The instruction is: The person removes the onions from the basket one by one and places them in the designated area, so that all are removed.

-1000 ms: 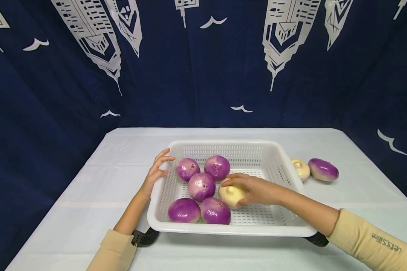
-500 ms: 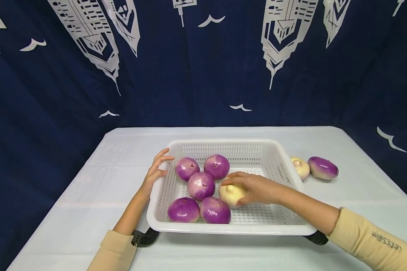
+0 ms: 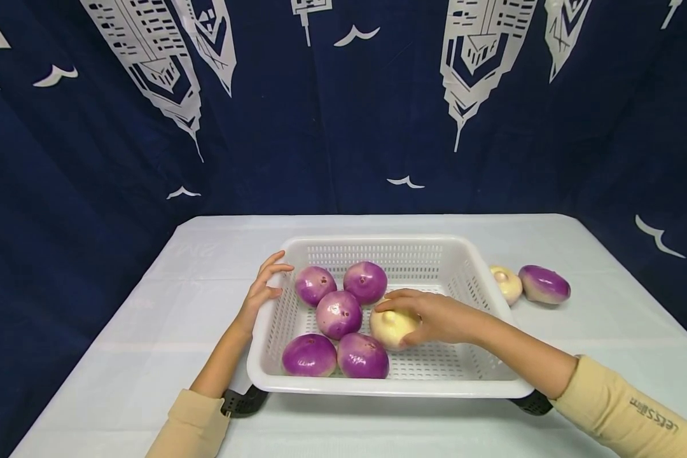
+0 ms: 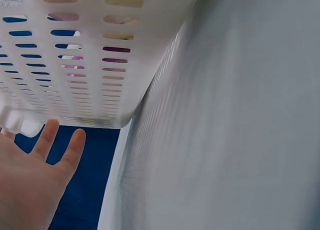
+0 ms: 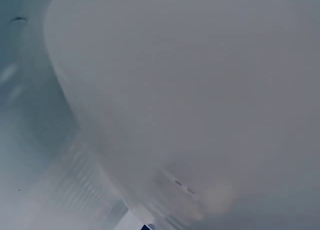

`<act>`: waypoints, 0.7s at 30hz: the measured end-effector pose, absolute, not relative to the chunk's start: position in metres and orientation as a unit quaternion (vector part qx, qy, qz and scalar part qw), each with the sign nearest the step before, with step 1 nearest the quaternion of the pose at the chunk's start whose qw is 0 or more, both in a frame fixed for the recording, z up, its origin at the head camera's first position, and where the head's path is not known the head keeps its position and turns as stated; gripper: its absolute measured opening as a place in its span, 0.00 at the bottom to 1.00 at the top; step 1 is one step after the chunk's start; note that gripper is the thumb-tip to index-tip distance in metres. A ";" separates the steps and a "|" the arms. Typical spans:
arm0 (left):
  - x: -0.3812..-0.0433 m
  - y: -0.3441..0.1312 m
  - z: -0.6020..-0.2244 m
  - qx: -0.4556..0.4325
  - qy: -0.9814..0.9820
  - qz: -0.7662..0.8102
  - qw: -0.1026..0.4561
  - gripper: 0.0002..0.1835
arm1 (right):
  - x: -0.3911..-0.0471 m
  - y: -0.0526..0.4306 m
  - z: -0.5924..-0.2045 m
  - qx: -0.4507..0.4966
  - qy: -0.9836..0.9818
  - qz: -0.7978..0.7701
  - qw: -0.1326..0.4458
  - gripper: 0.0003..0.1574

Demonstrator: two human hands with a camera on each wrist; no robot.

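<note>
A white plastic basket (image 3: 452, 388) with slotted sides stands on the table. Inside it lie several glossy purple onions (image 3: 339, 315) and one pale yellow onion (image 3: 390, 329). My right hand (image 3: 443, 318) reaches over the basket's right side and grips the yellow onion from above, fingers curled over its top and right side. At the left rim, my left hand (image 3: 259, 296) rests with its fingers spread and extended. The left wrist view shows those fingers (image 4: 72, 150) beside the basket's slotted wall (image 4: 90, 65). In the right wrist view the blurred basket wall (image 5: 165, 90) hides the right hand.
Outside the basket on the right, another pale yellow onion (image 3: 506, 284) and a purple onion (image 3: 544, 284) lie side by side on the white-covered table (image 3: 206, 267). A dark blue cloth with white prints (image 3: 332, 127) hangs behind the table. Dark bands (image 3: 245, 402) circle both wrists.
Hardly anything differs. The view shifts slightly, while both hands, the basket and the onions keep their places.
</note>
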State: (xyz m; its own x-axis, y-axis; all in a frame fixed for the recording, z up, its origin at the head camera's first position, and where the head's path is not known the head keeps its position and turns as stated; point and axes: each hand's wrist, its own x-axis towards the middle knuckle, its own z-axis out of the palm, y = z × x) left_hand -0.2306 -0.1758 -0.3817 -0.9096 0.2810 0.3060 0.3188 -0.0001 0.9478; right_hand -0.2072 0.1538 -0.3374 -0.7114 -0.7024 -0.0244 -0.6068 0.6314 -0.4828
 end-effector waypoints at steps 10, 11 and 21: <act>-0.230 -0.175 -0.381 -0.213 -0.708 -0.673 0.016 0.25 | -0.207 0.158 -0.331 -0.365 0.892 -0.253 0.085 0.36; -0.230 -0.175 -0.381 -0.214 -0.707 -0.674 0.017 0.25 | -0.207 0.159 -0.330 -0.366 0.891 -0.257 0.084 0.36; -0.231 -0.175 -0.383 -0.218 -0.700 -0.679 0.015 0.25 | -0.209 0.166 -0.327 -0.350 0.883 -0.303 0.074 0.36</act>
